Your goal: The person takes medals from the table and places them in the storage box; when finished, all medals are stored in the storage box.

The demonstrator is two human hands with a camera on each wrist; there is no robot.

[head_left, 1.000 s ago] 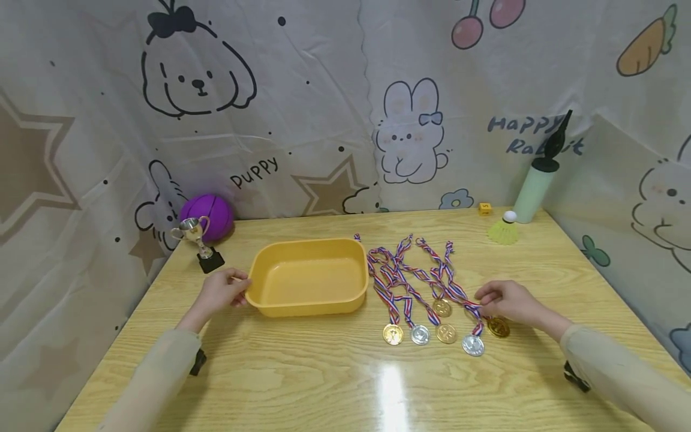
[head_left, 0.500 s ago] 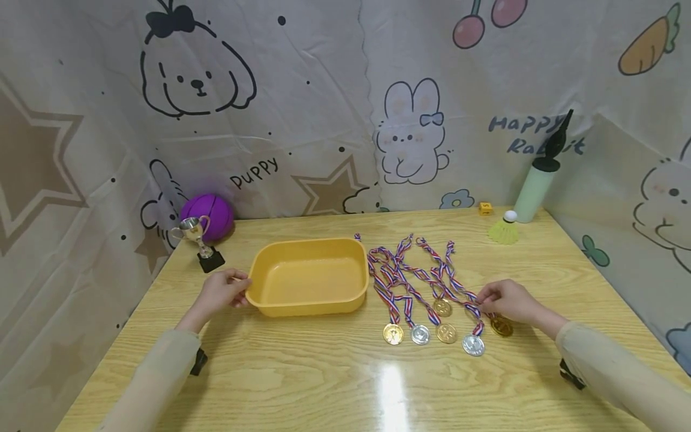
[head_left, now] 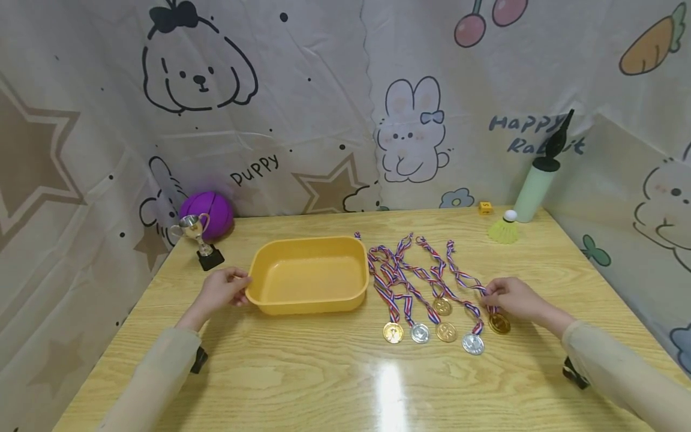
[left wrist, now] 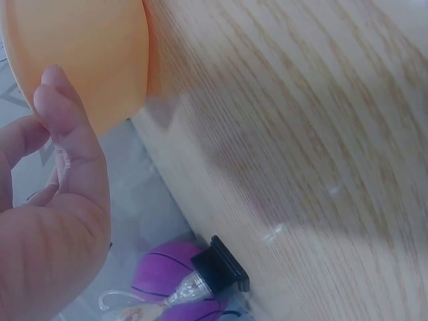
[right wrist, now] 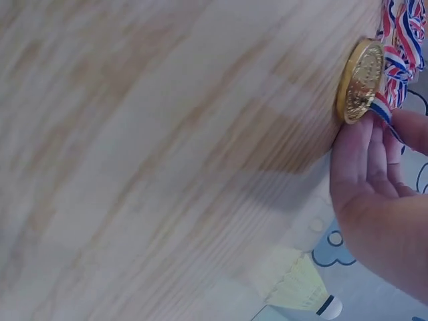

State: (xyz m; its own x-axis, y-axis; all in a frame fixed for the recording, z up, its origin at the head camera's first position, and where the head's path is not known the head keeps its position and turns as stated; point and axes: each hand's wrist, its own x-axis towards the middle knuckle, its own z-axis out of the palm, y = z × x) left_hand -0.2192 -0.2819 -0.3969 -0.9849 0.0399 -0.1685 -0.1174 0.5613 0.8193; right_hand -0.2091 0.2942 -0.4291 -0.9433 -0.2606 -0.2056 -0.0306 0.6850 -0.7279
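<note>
Gold medal (head_left: 499,323), ribbon (head_left: 468,282) pinched in our right hand (head_left: 510,298); left hand (head_left: 222,290) grips yellow tray (head_left: 309,307); lifting may snag neighbouring ribbons

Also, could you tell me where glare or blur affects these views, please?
Head view: a bright streak of glare lies on the glossy wooden table below the row of round medals. Left wrist view: the yellow plastic tub and left hand look soft. Right wrist view: the wood grain smears, but the gold medal stays fairly sharp.
</note>
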